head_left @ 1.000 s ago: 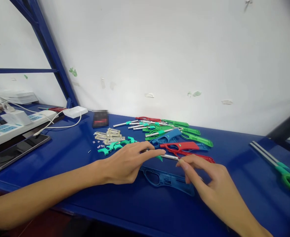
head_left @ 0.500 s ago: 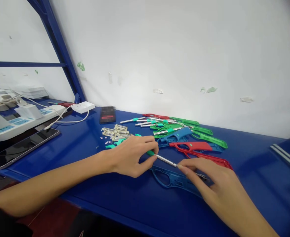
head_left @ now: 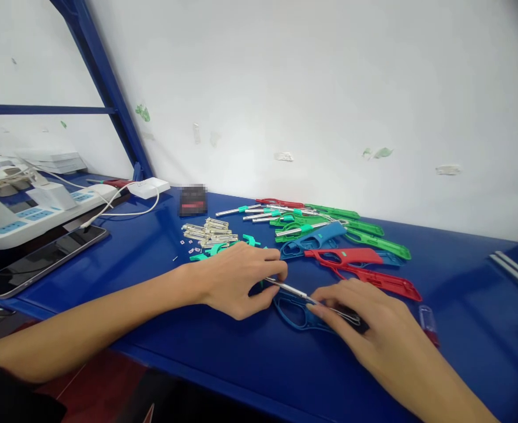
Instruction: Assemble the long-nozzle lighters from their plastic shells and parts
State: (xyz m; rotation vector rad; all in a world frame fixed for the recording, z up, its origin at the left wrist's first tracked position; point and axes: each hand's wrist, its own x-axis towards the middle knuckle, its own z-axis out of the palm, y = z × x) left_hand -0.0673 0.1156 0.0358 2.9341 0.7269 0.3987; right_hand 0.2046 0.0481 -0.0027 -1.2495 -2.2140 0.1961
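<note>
My left hand [head_left: 243,279] pinches one end of a thin silvery metal lighter tube [head_left: 293,289] between thumb and fingers. The thumb and index finger of my right hand [head_left: 373,329] close on its other end, where thin wires [head_left: 350,318] trail under the palm. Beneath the tube, a blue lighter shell half [head_left: 290,314] lies on the table, partly covered by my right hand. Beyond my hands are a red shell half [head_left: 356,257] and a blue one [head_left: 318,238]. Several green clips [head_left: 218,249] lie just past my left hand.
Several metal tubes with green clips [head_left: 265,217] and green shell halves [head_left: 377,244] lie toward the wall. Brass-coloured parts [head_left: 214,229] are heaped left of them. A phone [head_left: 42,264] and a power strip [head_left: 42,214] are at the left. At the right lies a small clear-and-red piece [head_left: 428,323].
My right hand has shifted slightly left and down along with the tube. The green piece on the tube is now mostly hidden by my left hand. The clear-and-red piece has become visible.
</note>
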